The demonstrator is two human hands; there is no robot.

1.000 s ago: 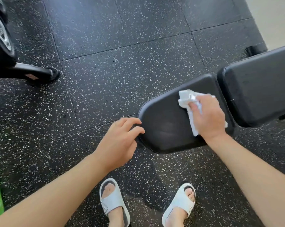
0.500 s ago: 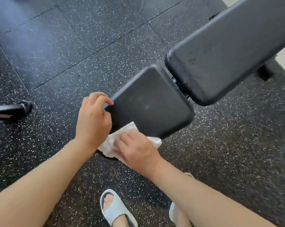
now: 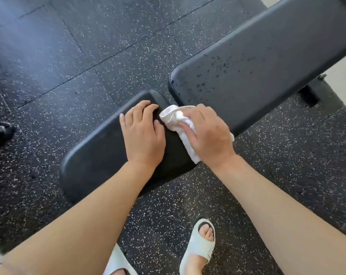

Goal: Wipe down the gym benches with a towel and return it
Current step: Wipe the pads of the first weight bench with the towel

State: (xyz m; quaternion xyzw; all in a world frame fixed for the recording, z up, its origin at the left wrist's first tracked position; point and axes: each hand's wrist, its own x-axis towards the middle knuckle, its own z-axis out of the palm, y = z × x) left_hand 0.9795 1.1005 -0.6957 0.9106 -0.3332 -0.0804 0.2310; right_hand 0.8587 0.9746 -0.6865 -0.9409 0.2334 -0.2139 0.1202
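Speckled rubber floor [image 3: 88,56] under us; our left hand [image 3: 143,135] lies flat on the seat pad [image 3: 92,155], our right hand [image 3: 206,133] grips the towel [image 3: 173,117] at the pad's 2 o'clock corner. Mid-wipe; the spotted back pad [image 3: 257,62] probably comes next.

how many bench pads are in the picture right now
2. The seat pad lies under the left hand; the longer back pad runs to the upper right, beyond the towel in the right hand. Other benches may sit outside the view.
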